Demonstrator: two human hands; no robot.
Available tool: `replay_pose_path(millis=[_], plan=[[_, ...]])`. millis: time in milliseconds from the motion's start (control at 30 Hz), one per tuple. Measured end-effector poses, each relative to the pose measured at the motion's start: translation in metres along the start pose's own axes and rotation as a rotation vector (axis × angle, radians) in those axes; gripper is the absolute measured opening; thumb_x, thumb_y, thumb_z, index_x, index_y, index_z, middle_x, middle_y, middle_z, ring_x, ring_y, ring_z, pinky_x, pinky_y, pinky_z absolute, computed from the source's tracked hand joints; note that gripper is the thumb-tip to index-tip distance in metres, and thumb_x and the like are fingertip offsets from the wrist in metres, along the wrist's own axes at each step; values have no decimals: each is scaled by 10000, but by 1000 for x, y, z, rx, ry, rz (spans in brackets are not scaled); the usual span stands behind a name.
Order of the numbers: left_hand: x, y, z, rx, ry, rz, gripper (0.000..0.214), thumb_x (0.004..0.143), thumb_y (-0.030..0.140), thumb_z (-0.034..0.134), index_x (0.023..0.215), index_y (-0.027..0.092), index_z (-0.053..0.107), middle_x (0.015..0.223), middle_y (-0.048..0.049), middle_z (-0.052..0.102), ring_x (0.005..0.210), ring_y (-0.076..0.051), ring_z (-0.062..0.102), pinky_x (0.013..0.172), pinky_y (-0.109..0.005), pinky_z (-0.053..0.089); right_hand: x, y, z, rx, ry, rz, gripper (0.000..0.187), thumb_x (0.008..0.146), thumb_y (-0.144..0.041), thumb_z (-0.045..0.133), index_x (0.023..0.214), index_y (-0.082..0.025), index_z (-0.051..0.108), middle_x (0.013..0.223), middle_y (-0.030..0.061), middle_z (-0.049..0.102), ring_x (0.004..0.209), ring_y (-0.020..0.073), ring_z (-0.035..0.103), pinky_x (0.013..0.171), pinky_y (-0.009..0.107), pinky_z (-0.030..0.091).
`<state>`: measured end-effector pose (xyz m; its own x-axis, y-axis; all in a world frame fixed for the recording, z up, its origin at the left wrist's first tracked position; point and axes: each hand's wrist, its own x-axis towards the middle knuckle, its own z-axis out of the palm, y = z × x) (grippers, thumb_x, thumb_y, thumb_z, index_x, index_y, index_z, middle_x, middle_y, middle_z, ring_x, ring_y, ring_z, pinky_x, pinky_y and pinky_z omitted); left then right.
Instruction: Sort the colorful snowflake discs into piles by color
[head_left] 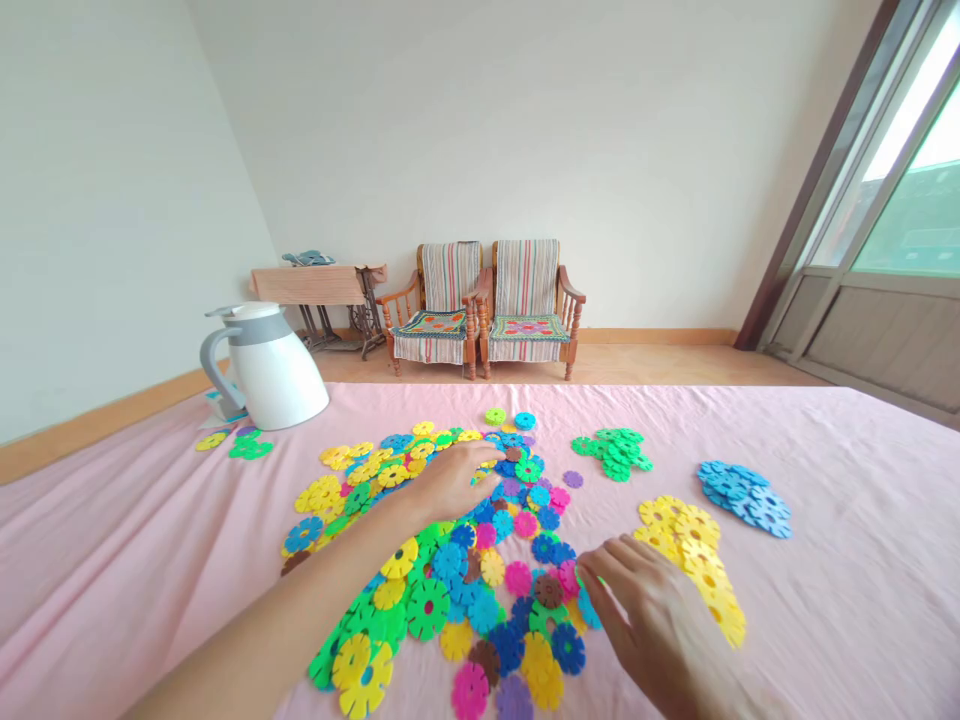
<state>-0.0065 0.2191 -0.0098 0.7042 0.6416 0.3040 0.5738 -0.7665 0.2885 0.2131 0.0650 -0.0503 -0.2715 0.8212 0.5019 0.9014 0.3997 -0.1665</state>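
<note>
**A:** Left hand (450,482) — what was it on?

**B:** Palm down on the far part of the big mixed heap of plastic snowflake discs (442,570), fingers together. Couldn't tell if it had a disc pinched under them.

**A:** Right hand (656,625)?

**B:** Nearer to the camera and off to the right of the left hand. Thumb and fingers were apart, with the fingertips (600,572) just beside a blue disc (589,607) on the heap's right edge. Nothing visibly gripped.

**A:** Other piles?

**B:** Three, one colour each. The green pile (615,453) sat ahead of the right hand and just right of the left. The yellow pile (690,550) lay close ahead of the right hand, with the blue pile (746,498) a bit farther out past it. Well left of the left hand was a small cluster of yellow and green discs (244,447), near a white carafe (266,368) with a grey handle.

**A:** What was everything lying on?

**B:** A pink bedsheet (787,630) — it ran under both hands and all the piles. Well beyond the hands stood two wooden armchairs (484,310) with striped covers, and a treadle sewing table (315,300) draped in cloth. A glass door (862,200) was far off to the right.
</note>
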Motion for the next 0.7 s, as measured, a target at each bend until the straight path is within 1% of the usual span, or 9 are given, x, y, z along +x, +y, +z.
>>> replay_pose_path(millis=[67,133,200,300,367,433,533,600,700], plan=[[22,-11,9,28,-25,17,359,800,326,610,1142,217,637,1242,-90,617,1191,-271,529,1006,-432,411,-2,-1,3,-9,7,-40,327,938,-194,364,676,-207,559,621,22,570,571,166,534,556,271,350],[41,-21,19,45,-26,28,392,791,395,628,1151,239,629,1255,-84,607,1203,-285,512,1009,-455,393,-3,4,4,-13,10,-28,322,933,-183,372,670,-207,557,623,22,570,574,170,540,556,273,354],[57,-29,27,48,-23,31,395,800,456,607,1139,254,631,1241,-75,615,1195,-288,512,1006,-460,384,-2,9,3,-10,24,-5,321,933,-186,374,670,-207,556,622,20,568,575,171,543,556,275,357],[72,-35,38,59,-35,26,421,786,539,588,1072,238,656,1167,-79,648,1140,-288,543,975,-430,406,1,10,-1,4,59,-14,327,940,-194,362,676,-208,555,614,15,559,567,166,535,550,274,352],[77,-37,44,67,-54,21,456,760,579,592,1036,224,664,1103,-86,669,1082,-289,573,938,-406,430,2,9,-3,11,73,-30,329,943,-190,354,685,-207,557,613,13,557,561,160,526,546,271,345],[78,-37,48,71,-71,19,507,744,607,591,1062,218,654,1100,-94,665,1060,-290,585,918,-390,440,2,8,-4,11,75,-34,323,943,-185,354,694,-206,559,620,15,559,568,157,525,548,268,339],[71,-36,48,72,-88,26,576,734,624,591,1135,213,620,1192,-107,621,1094,-294,571,915,-381,445,1,9,-5,1,88,-25,328,947,-196,352,691,-206,556,619,17,557,569,152,518,553,264,334],[60,-33,42,71,-102,46,591,711,620,620,1148,222,613,1213,-101,608,1114,-295,560,930,-382,440,-1,9,-6,-3,96,-15,334,951,-204,348,689,-204,556,617,19,558,566,151,514,552,262,331],[37,-27,25,77,-138,104,559,689,579,668,1134,243,626,1171,-88,625,1084,-288,580,923,-382,451,-3,10,-6,10,83,-8,331,952,-206,350,696,-201,560,624,20,559,575,155,514,553,265,327]])
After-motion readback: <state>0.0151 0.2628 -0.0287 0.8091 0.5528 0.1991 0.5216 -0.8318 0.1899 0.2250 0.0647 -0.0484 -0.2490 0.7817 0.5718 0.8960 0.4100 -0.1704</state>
